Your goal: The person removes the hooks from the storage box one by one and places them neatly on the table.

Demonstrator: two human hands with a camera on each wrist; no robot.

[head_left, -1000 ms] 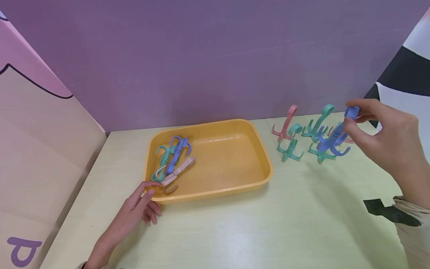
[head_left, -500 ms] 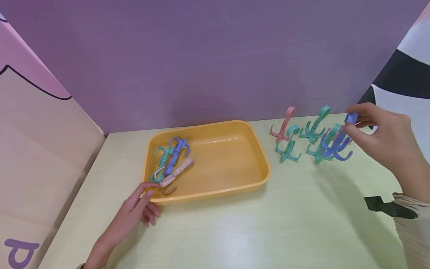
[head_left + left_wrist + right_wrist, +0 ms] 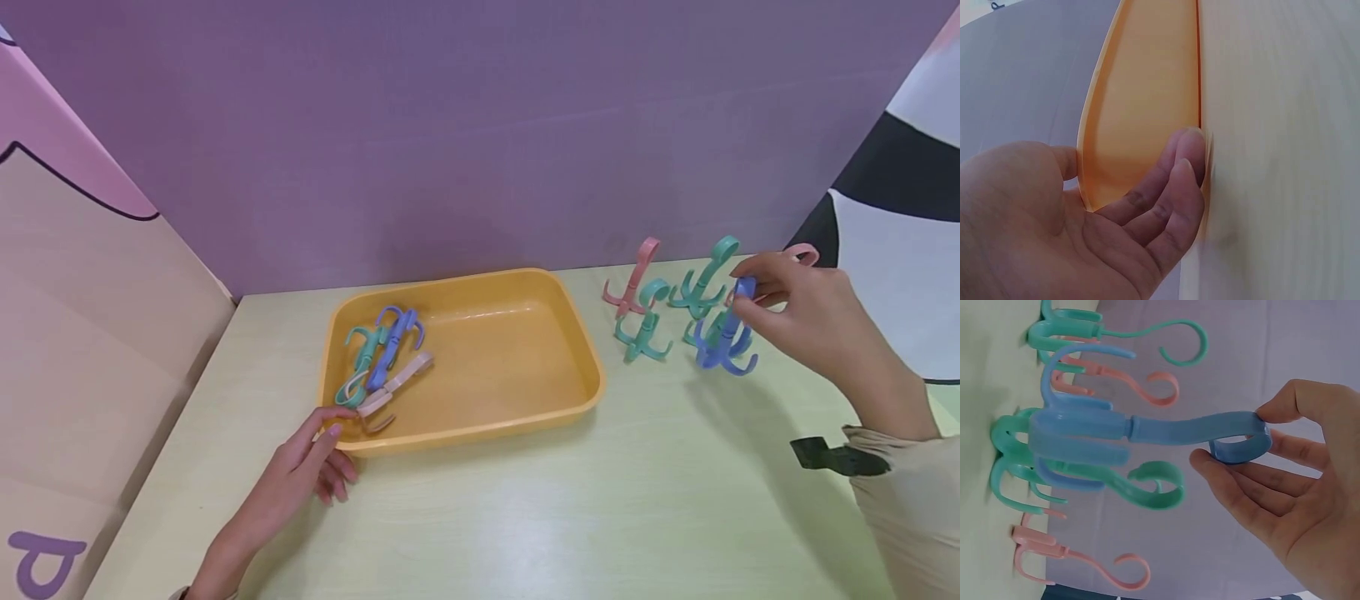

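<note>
My right hand (image 3: 817,325) pinches the curled top of a blue four-prong hanging hook (image 3: 724,340). In the right wrist view, the blue hook (image 3: 1172,429) stands prongs-down, overlapping a green hook (image 3: 1107,475) behind it. Around it stand a pink hook (image 3: 639,279), a green hook (image 3: 705,279) at the back and another green hook (image 3: 643,337) in front. My left hand (image 3: 296,471) grips the near-left corner of a yellow tray (image 3: 510,358), its thumb and forefinger at the rim. Inside lie a green hook (image 3: 365,358), a blue hook (image 3: 393,350) and a pale pink hook (image 3: 397,385).
A purple panel (image 3: 480,150) rises along the back of the pale table (image 3: 525,517). Printed panels flank it at the left (image 3: 82,333) and right (image 3: 877,250). Another pink hook (image 3: 804,252) stands partly behind my right hand.
My right hand has moved left and towards me, and lower, with the blue hook, which now covers much of a green hook. The left hand stays on the tray.
</note>
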